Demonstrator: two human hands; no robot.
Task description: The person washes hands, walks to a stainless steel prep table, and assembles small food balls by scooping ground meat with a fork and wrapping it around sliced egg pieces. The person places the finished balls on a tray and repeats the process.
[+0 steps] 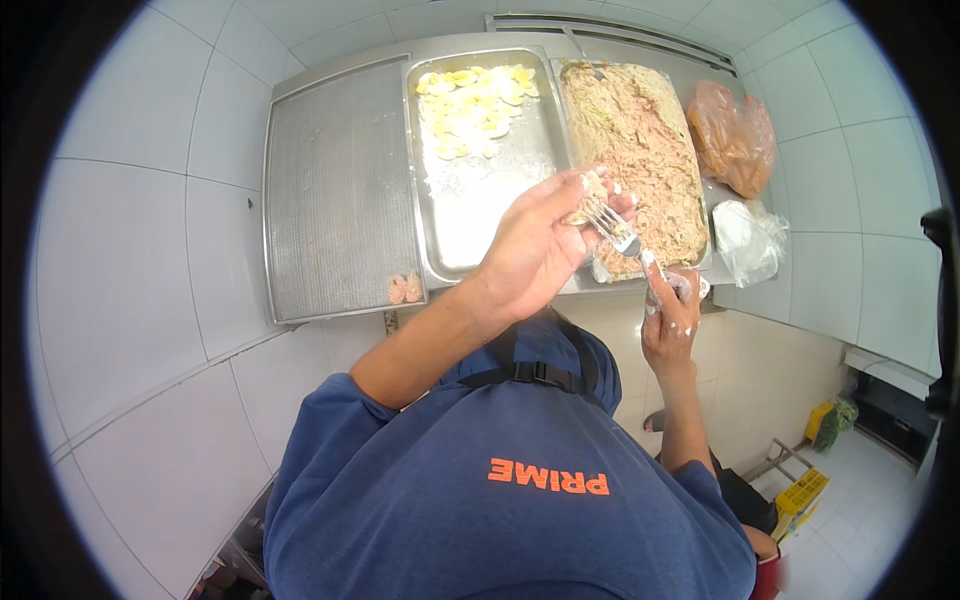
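My left hand (525,245) is cupped, palm up, with its fingers curled around a small portion of pale minced mixture (594,188). In my right hand (670,325) is a metal fork (618,232). Its tines rest against the portion in my left palm. White paste smears the right fingers and the left fingertips. Both hands are above the near left part of a tray filled with pinkish minced mixture (640,130), flecked with green. To its left, a steel tray (465,215) holds many yellow-and-white slices (480,100) that look like boiled egg.
At far left lies a mesh-topped metal rack (340,190) with two pink shaped pieces (404,289) at its near corner. An orange plastic bag (735,140) and a white plastic bag (750,242) sit right of the meat. Tiled walls enclose the counter. A yellow crate (803,492) stands on the floor.
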